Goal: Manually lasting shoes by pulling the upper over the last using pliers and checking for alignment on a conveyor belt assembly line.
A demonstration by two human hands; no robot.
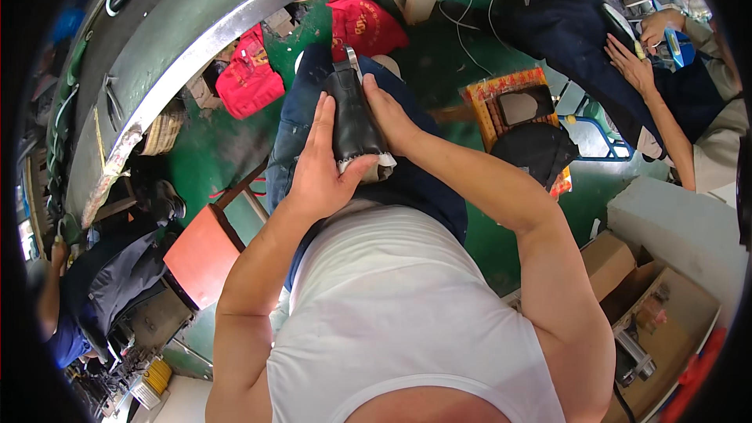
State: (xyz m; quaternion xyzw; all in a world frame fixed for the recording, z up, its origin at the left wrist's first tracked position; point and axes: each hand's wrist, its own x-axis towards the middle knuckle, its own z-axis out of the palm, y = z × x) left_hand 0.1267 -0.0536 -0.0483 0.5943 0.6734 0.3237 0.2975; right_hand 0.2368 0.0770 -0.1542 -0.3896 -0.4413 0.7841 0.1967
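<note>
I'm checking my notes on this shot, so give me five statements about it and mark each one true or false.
1. The left hand and right hand both touch the black leather piece. True.
2. The person wears a black top. False: the top is white.
3. The floor is green. True.
4. The orange-red panel stands on the person's right. False: it is on the left.
5. A co-worker's hand shows toward the picture's right edge. True.

Behind the fingers (319, 121), a white, scoop-necked sleeveless top (399, 329); below them, dark blue trousers (291, 127); beyond, pale shoe tips (389, 65).
</note>
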